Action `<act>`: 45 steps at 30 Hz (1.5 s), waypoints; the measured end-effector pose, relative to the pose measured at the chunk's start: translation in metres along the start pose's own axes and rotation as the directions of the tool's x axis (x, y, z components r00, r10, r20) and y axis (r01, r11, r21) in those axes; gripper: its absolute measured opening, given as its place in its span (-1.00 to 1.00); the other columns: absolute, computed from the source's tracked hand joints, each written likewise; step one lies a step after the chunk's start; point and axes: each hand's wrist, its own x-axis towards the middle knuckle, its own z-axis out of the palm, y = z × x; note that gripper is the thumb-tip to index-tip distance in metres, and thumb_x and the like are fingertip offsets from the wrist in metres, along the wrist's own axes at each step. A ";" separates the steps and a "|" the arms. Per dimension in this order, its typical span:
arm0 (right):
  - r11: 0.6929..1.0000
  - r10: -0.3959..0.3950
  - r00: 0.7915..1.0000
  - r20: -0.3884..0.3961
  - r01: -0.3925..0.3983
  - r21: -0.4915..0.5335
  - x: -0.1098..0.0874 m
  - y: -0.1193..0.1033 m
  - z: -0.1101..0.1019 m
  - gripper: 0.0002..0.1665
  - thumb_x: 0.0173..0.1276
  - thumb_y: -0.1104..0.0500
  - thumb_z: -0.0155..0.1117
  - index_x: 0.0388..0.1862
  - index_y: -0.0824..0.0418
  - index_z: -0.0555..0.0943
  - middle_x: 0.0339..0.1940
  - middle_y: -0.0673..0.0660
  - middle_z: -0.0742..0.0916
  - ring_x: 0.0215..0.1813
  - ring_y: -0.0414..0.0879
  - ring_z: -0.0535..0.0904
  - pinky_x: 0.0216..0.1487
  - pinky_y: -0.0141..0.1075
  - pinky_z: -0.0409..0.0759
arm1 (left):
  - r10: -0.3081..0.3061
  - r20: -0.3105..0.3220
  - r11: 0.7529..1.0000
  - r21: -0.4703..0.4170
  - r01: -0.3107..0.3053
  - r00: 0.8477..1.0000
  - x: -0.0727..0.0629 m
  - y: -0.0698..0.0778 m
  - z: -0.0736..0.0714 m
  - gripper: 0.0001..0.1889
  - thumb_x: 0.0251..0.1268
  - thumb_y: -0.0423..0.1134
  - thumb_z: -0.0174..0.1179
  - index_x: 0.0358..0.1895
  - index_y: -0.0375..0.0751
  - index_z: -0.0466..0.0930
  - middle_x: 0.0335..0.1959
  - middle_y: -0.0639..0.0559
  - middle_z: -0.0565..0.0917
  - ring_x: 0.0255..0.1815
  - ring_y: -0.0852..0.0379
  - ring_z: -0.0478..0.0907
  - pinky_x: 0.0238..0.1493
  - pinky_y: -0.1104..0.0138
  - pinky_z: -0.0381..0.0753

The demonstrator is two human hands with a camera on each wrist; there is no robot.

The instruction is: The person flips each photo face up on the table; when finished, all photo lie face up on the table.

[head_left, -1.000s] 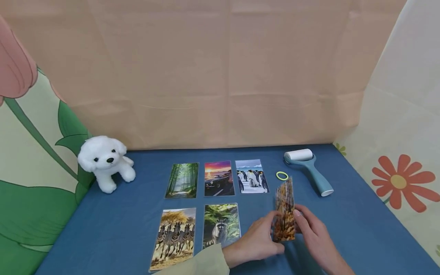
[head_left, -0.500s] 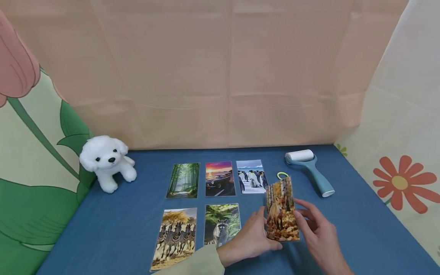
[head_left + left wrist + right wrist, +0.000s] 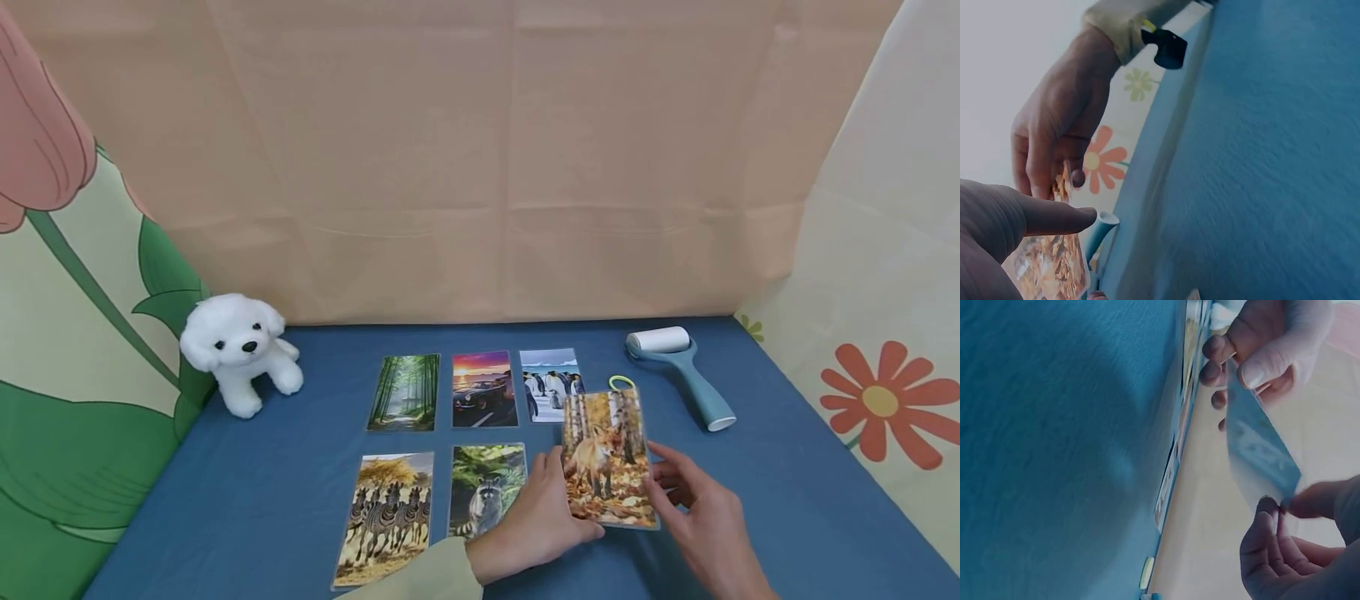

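Observation:
A laminated picture card of a fox among autumn leaves [image 3: 606, 458] is held up off the table, its picture toward the head camera. My left hand [image 3: 534, 523] grips its left edge, thumb at the lower corner. On the opposite edge, my right hand [image 3: 702, 510] pinches the card between thumb and fingers. The right wrist view shows the pale back of the card [image 3: 1257, 440] stretched between both hands. Behind the left hand, a raccoon card [image 3: 487, 492] lies partly covered. The fox card overlaps the lower right of a penguin card [image 3: 547, 379] in the head view.
A zebra card [image 3: 384, 517], a forest card [image 3: 405, 392] and a sunset car card [image 3: 483, 389] lie on the blue cloth [image 3: 247, 500]. A white plush dog [image 3: 240, 350] sits back left. A lint roller [image 3: 690, 375] and a yellow-green ring [image 3: 619, 382] lie at the right.
The fox card has turned from nearly edge-on to facing the head camera. My left hand has shifted slightly left with its edge; the right hand keeps hold of the other edge.

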 end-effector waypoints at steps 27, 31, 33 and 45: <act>0.999 0.044 0.864 0.502 -0.032 -0.032 0.007 -0.023 -0.018 0.13 0.00 -0.01 0.69 0.45 0.40 0.34 -0.15 0.05 0.52 -0.16 -0.01 0.42 -0.17 -0.08 0.48 | 0.095 0.043 0.907 0.407 -0.104 0.995 -0.020 -0.010 -0.002 0.01 0.13 0.05 0.50 0.45 -0.56 0.20 0.24 -0.40 0.47 0.10 -0.11 0.59 -0.11 0.21 0.67; 0.998 0.066 0.841 0.536 -0.042 -0.057 0.009 -0.031 -0.021 0.10 -0.03 0.01 0.71 0.41 0.42 0.39 -0.14 0.05 0.56 -0.15 -0.03 0.47 -0.11 -0.08 0.52 | 0.123 0.051 0.862 0.489 -0.132 0.991 -0.022 -0.011 -0.002 0.02 0.13 0.12 0.48 0.42 -0.59 0.24 0.21 -0.43 0.49 0.04 -0.11 0.62 -0.20 0.25 0.69; 0.997 0.074 0.831 0.551 -0.042 -0.070 0.010 -0.031 -0.020 0.10 -0.05 0.01 0.72 0.40 0.41 0.40 -0.10 0.06 0.59 -0.14 -0.04 0.50 -0.08 -0.08 0.53 | 0.128 0.064 0.840 0.524 -0.143 0.990 -0.021 -0.012 -0.001 0.01 0.13 0.15 0.47 0.39 -0.60 0.27 0.19 -0.42 0.51 0.00 -0.09 0.63 -0.26 0.28 0.68; 0.997 0.057 0.782 0.621 -0.016 -0.071 0.015 -0.026 -0.015 0.03 -0.06 0.03 0.73 0.32 0.42 0.46 -0.16 0.06 0.60 -0.18 -0.02 0.50 -0.12 -0.02 0.54 | 0.075 0.132 0.787 0.601 -0.140 0.988 -0.020 -0.013 0.003 -0.24 0.14 0.27 0.41 0.04 -0.42 0.52 -0.34 -0.13 0.50 -0.52 0.12 0.47 -0.60 0.30 0.51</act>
